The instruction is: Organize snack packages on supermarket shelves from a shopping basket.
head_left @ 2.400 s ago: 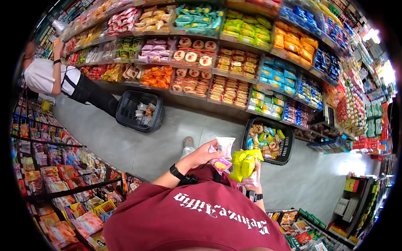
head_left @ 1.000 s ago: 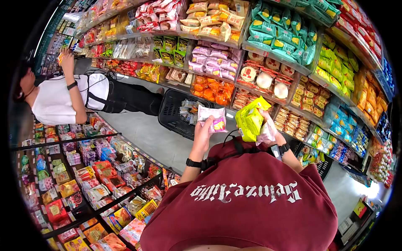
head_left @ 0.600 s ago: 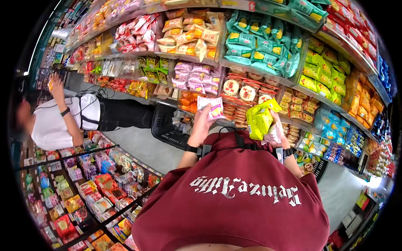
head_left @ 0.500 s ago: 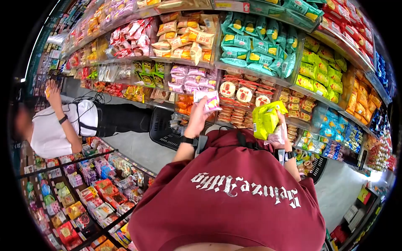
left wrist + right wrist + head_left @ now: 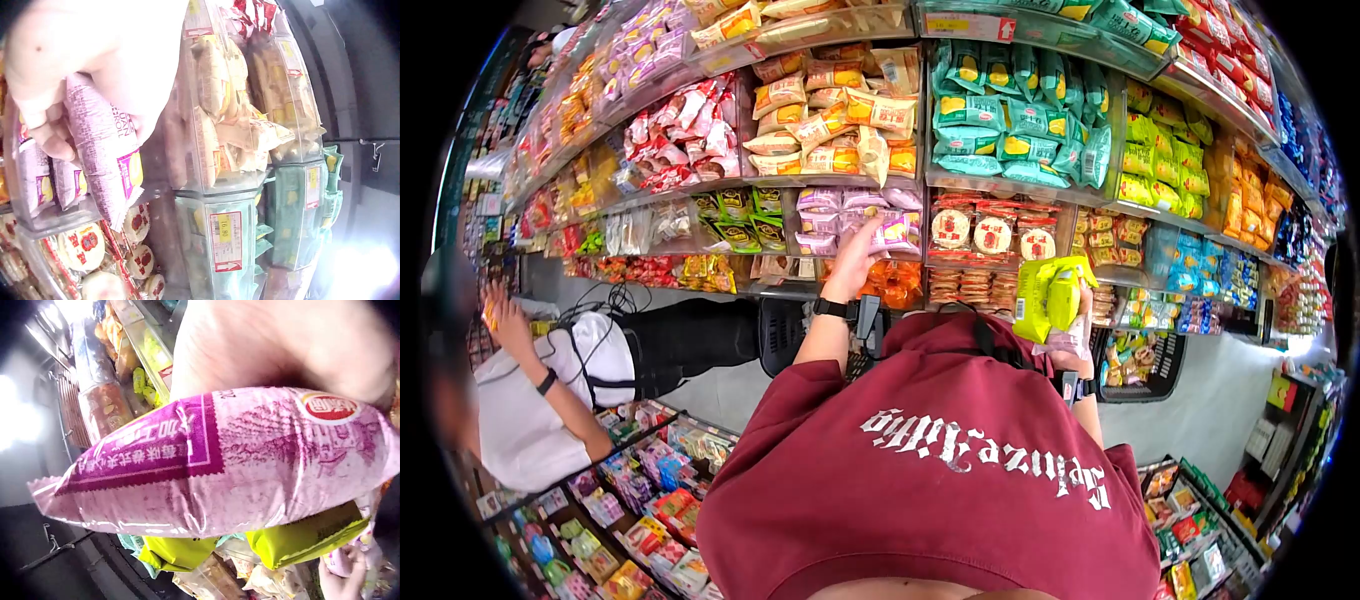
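My left hand [image 5: 855, 262] reaches into the shelf bin of purple snack packets [image 5: 818, 222]. Up close in the left wrist view, its thumb and fingers grip one purple packet [image 5: 100, 150] beside others of the same kind. Held out in front of my body, my right hand [image 5: 281, 344] grips a bunch of packets. Among them are yellow-green packets [image 5: 1045, 300] and a pink-purple packet [image 5: 262, 462], which crosses the right wrist view and hides most of the fingers.
Teal packets [image 5: 1020, 125] and cream packets [image 5: 835, 125] fill bins above; round red-and-white wrapped cakes [image 5: 992, 232] sit to the right. A dark basket [image 5: 1168, 375] of snacks stands on the right floor, another basket [image 5: 776, 335] at left. A person in white [image 5: 530, 425] is at left.
My left hand has carried its purple packet from in front of my body forward to the purple bin. The right hand keeps hold of its packets. The head view has turned toward the shelf.
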A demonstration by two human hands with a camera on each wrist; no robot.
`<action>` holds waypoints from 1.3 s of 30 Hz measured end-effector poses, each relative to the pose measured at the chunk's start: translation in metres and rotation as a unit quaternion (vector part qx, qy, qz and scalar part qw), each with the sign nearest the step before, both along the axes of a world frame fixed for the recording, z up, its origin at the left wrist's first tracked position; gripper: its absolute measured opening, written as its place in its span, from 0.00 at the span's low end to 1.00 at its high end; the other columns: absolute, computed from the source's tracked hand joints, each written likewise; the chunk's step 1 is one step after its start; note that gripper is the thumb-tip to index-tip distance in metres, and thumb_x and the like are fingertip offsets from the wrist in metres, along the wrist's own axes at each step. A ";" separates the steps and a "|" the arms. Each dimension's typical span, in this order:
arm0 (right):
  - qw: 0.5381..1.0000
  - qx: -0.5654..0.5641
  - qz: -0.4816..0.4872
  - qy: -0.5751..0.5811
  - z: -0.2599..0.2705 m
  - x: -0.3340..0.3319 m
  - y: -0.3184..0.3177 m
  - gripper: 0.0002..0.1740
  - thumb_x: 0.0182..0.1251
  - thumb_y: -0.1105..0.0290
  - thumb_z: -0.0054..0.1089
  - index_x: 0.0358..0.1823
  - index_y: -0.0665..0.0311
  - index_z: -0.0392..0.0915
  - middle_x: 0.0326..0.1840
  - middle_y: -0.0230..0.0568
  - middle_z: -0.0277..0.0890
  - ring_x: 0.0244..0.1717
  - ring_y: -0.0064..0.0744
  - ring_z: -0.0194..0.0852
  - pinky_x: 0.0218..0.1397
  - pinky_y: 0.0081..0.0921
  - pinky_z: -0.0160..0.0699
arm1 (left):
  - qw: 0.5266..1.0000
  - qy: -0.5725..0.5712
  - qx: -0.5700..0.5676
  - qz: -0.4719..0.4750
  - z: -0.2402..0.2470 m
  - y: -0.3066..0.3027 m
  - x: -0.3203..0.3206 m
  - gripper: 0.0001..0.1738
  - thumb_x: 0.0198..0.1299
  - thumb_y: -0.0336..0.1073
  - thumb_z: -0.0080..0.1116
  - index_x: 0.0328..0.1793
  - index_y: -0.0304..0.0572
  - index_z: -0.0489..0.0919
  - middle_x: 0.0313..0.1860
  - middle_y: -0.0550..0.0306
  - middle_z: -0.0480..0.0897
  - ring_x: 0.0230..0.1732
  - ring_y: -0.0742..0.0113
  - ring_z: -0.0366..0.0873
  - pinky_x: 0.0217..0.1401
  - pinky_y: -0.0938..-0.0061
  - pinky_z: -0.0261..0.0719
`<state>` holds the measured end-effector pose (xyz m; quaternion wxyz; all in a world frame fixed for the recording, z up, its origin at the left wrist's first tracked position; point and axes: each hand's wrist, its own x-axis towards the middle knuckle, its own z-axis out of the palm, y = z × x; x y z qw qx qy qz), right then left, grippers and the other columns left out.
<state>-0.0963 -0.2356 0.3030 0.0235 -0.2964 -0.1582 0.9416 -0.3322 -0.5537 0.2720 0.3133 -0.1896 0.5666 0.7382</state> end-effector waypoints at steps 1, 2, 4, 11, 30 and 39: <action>1.000 -0.004 0.007 0.010 0.027 -0.004 -0.019 0.31 0.75 0.44 0.61 0.70 0.55 0.75 0.64 0.41 0.83 0.64 0.45 0.83 0.71 0.50 0.81 | 1.000 0.019 -0.020 0.004 0.000 -0.004 -0.004 0.18 0.71 0.49 0.66 0.61 0.53 0.82 0.52 0.65 0.87 0.48 0.73 0.84 0.43 0.72 0.79; 1.000 0.002 -0.010 -0.023 0.027 -0.004 -0.033 0.31 0.75 0.44 0.60 0.70 0.55 0.75 0.64 0.41 0.83 0.64 0.46 0.83 0.70 0.50 0.82 | 0.998 0.038 -0.039 0.008 0.000 -0.008 -0.008 0.19 0.70 0.48 0.67 0.60 0.51 0.82 0.53 0.63 0.86 0.48 0.72 0.84 0.44 0.71 0.80; 0.998 0.010 -0.038 -0.039 0.028 -0.006 -0.058 0.32 0.75 0.43 0.60 0.70 0.56 0.75 0.64 0.43 0.83 0.63 0.49 0.83 0.70 0.51 0.81 | 0.997 0.053 -0.061 -0.008 -0.004 -0.017 -0.020 0.22 0.68 0.48 0.69 0.62 0.47 0.82 0.56 0.60 0.85 0.51 0.68 0.84 0.49 0.69 0.81; 0.991 0.008 -0.068 -0.117 0.014 0.036 -0.099 0.45 0.72 0.36 0.54 0.79 0.62 0.67 0.67 0.55 0.78 0.60 0.61 0.81 0.61 0.56 0.85 | 0.810 0.439 -0.304 -0.241 -0.002 -0.022 -0.081 0.36 0.61 0.52 0.72 0.66 0.29 0.80 0.64 0.32 0.80 0.67 0.36 0.77 0.72 0.56 0.74; 0.991 -0.113 0.010 0.076 0.032 0.053 -0.123 0.58 0.59 0.47 0.76 0.87 0.51 0.53 0.75 0.52 0.70 0.66 0.70 0.76 0.66 0.73 0.78 | 0.741 0.399 -0.387 -0.377 -0.028 -0.014 -0.097 0.34 0.59 0.59 0.71 0.63 0.41 0.85 0.56 0.36 0.88 0.60 0.40 0.85 0.66 0.57 0.81; 0.976 0.033 0.184 0.113 0.006 0.097 -0.067 0.60 0.62 0.52 0.75 0.87 0.65 0.48 0.82 0.45 0.63 0.79 0.40 0.67 0.82 0.37 0.65 | 0.852 0.343 -0.370 -0.137 -0.010 -0.014 -0.017 0.27 0.63 0.56 0.75 0.49 0.42 0.80 0.49 0.55 0.86 0.47 0.59 0.84 0.53 0.65 0.82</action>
